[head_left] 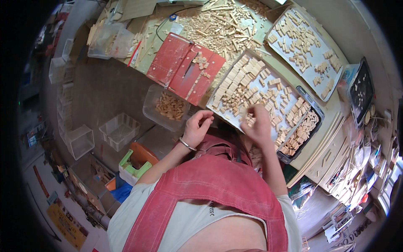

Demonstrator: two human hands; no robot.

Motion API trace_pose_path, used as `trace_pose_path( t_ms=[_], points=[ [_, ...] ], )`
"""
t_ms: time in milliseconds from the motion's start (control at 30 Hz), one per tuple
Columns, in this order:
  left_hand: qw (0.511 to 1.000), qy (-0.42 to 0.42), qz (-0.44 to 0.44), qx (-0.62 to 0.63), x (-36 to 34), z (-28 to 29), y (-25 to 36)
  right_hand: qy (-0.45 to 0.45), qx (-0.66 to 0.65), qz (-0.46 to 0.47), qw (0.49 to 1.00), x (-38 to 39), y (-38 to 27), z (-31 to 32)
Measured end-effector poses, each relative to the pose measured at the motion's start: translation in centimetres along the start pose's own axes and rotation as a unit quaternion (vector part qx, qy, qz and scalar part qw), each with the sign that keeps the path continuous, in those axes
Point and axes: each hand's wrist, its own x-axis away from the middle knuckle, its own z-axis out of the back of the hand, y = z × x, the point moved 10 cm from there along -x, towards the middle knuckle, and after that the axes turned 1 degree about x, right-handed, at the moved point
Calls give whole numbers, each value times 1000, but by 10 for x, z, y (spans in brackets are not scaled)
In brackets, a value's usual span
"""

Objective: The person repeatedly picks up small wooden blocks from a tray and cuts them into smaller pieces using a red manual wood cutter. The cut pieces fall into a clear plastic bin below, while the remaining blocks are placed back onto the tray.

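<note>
1. Holds left hand (197,129) curled beside the tray (222,116), at its near left corner, apart from right hand (259,125), bent down over blocks (242,78).
2. Cannot tell of any grip in either.
3. Has blocks in the tray, partly in rows, likely for easy reach.

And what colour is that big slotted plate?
The slotted plate is red, best seen in the head view.

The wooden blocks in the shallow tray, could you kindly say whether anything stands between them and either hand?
Nothing visible stands between the right hand and the wooden blocks beneath it. The left hand is outside, with the tray's near rim between it and the blocks.
</note>
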Motion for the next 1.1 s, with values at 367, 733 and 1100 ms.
trace_pose_path(
  t_ms=[367,733,1100],
  points=[
    [910,60,-264,-315,-48,132,102,33,186,61,980,-70,-110,-171],
    [858,-55,-314,-403,-92,135,107,116,155,-3,981,-63,-131,-178],
    [839,-115,-305,-435,-117,132,100,173,183,-24,967,-69,-130,-206]
  ],
)
